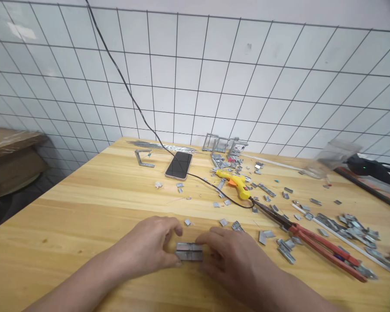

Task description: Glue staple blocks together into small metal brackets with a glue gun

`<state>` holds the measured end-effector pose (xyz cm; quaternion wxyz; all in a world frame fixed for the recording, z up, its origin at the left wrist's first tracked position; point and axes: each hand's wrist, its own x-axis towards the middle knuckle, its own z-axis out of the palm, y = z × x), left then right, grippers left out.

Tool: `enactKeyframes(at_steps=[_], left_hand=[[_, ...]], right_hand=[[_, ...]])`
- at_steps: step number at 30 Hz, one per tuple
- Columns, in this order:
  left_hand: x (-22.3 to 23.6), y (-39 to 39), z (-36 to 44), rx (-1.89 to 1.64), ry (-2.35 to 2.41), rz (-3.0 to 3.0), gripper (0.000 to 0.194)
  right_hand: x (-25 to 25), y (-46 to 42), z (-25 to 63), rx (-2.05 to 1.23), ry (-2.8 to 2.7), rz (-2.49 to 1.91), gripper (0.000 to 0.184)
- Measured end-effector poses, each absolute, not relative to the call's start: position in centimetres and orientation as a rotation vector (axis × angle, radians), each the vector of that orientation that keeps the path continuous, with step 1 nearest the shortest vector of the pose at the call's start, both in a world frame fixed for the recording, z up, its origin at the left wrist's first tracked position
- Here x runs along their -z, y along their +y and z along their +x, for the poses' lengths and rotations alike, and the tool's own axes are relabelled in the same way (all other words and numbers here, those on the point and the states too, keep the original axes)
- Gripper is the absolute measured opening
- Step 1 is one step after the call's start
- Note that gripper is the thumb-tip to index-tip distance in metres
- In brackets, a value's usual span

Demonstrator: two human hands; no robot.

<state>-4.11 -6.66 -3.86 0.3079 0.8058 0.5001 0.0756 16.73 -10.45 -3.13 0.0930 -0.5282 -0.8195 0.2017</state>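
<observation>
Two short grey metal channel strips (189, 251) lie side by side on the wooden table in front of me. At their left end is my left hand (156, 242), its thumb tip close to or touching the lower strip while the curved index finger stands apart above. My right hand (227, 251) has its bent fingers around the right end of the strips, the thumb side low and the index finger at the upper edge. Part of that end is hidden by the fingers. Small metal offcuts (223, 222) lie just beyond my hands.
Red-handled snips (325, 245) lie at right among scattered metal pieces (354, 227). Farther back are a yellow glue gun (235, 182), its black cord, a phone (179, 165), a bent metal frame (144, 159), thin rods (162, 146) and a clear plastic container (331, 158). A tiled wall closes the back.
</observation>
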Motion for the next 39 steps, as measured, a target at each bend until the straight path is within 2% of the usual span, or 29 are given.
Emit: enactKeyframes(at_steps=[3,7,12,20,26,31,35,39], left_hand=[[3.8,-6.7,-3.8,-0.191,1.31,2.179,0.026],[3.8,-6.6,-3.5,-0.235,1.27,2.221,0.014],[4.4,-5.8,-3.5,-0.355,1.306,2.243,0.014],[5.5,-4.3,-2.9,-0.482,1.369,2.208,0.016],[5.3,-4.5,-3.5,-0.551,1.414,2.108,0.031],[3.6,-5.9,-4.8,-0.512,1.17,1.946,0.021],[3.4,-6.9,-5.0,-0.41,1.093,2.077,0.034],[3.8,-7.2,-4.5,-0.376,1.05,2.196,0.034]], right_hand=[[4.0,-10.3,16.2,-0.373,-2.607,-1.565,0.008],[4.3,-9.7,15.9,-0.194,-2.684,-1.572,0.012],[4.1,-8.5,15.7,-0.086,-2.662,-1.659,0.011],[5.0,-6.6,15.8,-0.059,-2.572,-1.696,0.021],[4.2,-6.6,16.2,-0.229,-2.43,-1.7,0.019],[3.2,-8.7,16.4,-0.748,-2.224,-1.509,0.043],[3.7,-9.9,15.8,-0.856,-2.256,-1.413,0.038],[4.6,-10.0,15.2,-0.896,-2.265,-1.417,0.037]])
